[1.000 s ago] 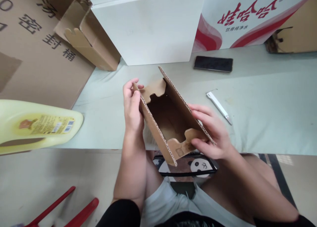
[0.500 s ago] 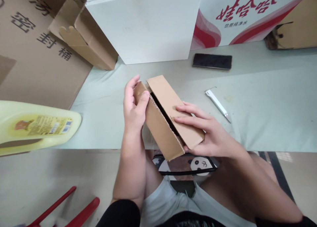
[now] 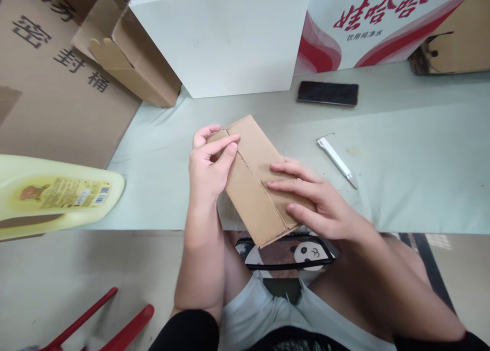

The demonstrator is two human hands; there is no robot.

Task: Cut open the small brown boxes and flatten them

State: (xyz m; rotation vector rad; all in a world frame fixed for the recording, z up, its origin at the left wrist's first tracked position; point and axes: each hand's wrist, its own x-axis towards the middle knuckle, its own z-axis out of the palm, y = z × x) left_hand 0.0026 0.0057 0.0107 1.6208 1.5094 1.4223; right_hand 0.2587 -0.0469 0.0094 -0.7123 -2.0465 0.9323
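A small brown cardboard box (image 3: 250, 203) lies slantwise over the table's front edge, its two top flaps meeting at a seam along the middle. My left hand (image 3: 209, 170) grips its upper left end, with thumb and index finger pressed on the flap near the seam and other fingers over the far end. My right hand (image 3: 321, 200) is against the box's right side, thumb and two fingers laid on the right flap; its remaining fingers are hidden. To the right, a white utility knife (image 3: 336, 162) lies on the table, blade end toward me.
A black phone (image 3: 328, 94) lies behind the knife. Along the back stand a white box (image 3: 225, 45), a red-and-white carton (image 3: 367, 40) and an open cardboard box (image 3: 149, 65). A yellow bottle (image 3: 61, 195) is at the left; red stool legs (image 3: 128, 330) show below.
The gap between the two flaps has shut, and they now lie level. My left index finger has moved onto the flap by the seam. My right thumb has come from the box's edge onto its top.
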